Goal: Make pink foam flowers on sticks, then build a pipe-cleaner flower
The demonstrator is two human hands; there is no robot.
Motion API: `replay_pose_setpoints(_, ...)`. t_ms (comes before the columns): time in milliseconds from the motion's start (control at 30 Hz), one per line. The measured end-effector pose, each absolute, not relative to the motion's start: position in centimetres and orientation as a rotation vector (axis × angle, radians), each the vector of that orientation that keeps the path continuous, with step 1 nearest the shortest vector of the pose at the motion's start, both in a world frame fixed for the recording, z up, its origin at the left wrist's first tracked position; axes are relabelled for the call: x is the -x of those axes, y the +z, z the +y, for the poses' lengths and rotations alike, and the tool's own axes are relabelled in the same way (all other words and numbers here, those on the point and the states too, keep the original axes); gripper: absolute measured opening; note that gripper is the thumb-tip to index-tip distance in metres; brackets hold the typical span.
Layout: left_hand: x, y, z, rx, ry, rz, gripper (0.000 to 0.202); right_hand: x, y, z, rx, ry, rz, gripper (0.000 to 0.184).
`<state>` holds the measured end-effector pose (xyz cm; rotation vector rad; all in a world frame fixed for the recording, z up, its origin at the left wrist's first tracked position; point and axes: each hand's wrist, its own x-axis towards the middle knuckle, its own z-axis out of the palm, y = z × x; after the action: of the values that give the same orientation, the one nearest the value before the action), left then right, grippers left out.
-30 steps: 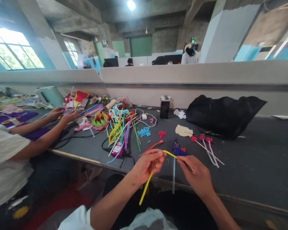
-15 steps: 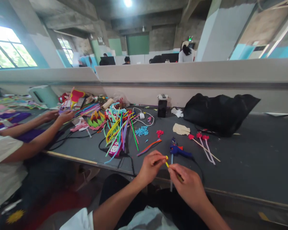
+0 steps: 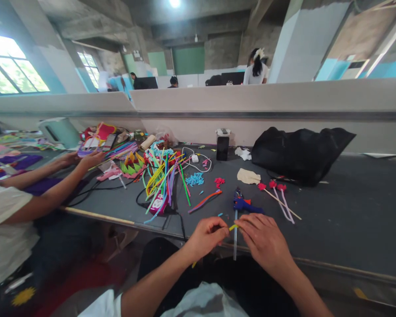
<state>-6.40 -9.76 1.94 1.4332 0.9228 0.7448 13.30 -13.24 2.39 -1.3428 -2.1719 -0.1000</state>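
Observation:
Between my two hands runs a yellow pipe cleaner point(image 3: 232, 227), held over the table's front edge. My left hand point(image 3: 206, 235) pinches it, and a bit of yellow shows below that wrist. At the other end, the fingertips of my right hand point(image 3: 264, 233) are closed on it, with the back of the hand turned up. Just beyond lies a blue hot glue gun point(image 3: 246, 205) with a clear glue stick point(image 3: 235, 246) jutting toward me. An orange and purple pair of pipe cleaners point(image 3: 204, 201) rests to the left.
Red-tipped stems point(image 3: 282, 200) and a cream cloth point(image 3: 248, 176) lie at the right, before a black bag point(image 3: 300, 154). Blue pieces point(image 3: 194, 179), red pieces point(image 3: 219, 182), a pink power strip point(image 3: 158, 203) and a phone point(image 3: 222, 148) are around. A co-worker's arms point(image 3: 59, 176) reach in at left.
My right hand has turned palm down, its fingers now over the pipe cleaner's end. The yellow tail has shifted from the right hand's side to below my left hand.

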Motion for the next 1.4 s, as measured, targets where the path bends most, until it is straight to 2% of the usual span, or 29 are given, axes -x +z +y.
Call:
replay_pose_setpoints(100,6.5,2.3,-9.9,-1.599,0.783,0.981,0.022,-12.8,2.9,-13.8,1.280,-0.176,-2.181,0.029)
replay_pose_setpoints(200,6.7,2.6,-10.2,-1.682,0.752,0.929,0.023,-12.6,2.5,-13.9,1.165,-0.027,-2.181,0.025)
replay_pose_setpoints(333,7.1,2.6,-10.3,-1.442,0.567,0.869,0.031,-12.8,2.0,-14.0,1.096,0.207,-2.190,0.022)
replay_pose_setpoints(467,7.2,2.6,-10.2,-1.214,0.500,0.845,0.037,-12.7,2.4,-14.1,1.004,0.303,-2.213,0.018)
replay_pose_setpoints(767,7.2,2.7,-9.5,-0.957,0.422,0.742,0.052,-12.5,2.7,-13.7,0.974,0.278,-2.259,0.016)
replay_pose_setpoints(900,7.2,2.9,-9.3,-1.075,0.324,0.744,0.043,-12.7,2.5,-13.6,0.992,0.093,-2.336,0.016)
replay_pose_setpoints(1033,7.1,2.9,-9.2,-1.128,0.302,0.749,0.044,-12.8,2.8,-13.6,0.954,-0.034,-2.420,0.020)
replay_pose_setpoints(1267,7.0,2.5,-8.9,-1.140,0.289,0.727,0.042,-13.3,3.1,-14.0,0.970,0.261,-2.321,0.016)
replay_pose_setpoints(1400,6.8,2.5,-9.1,-1.141,0.324,0.731,0.042,-13.2,2.6,-14.2,1.001,0.308,-2.272,0.016)
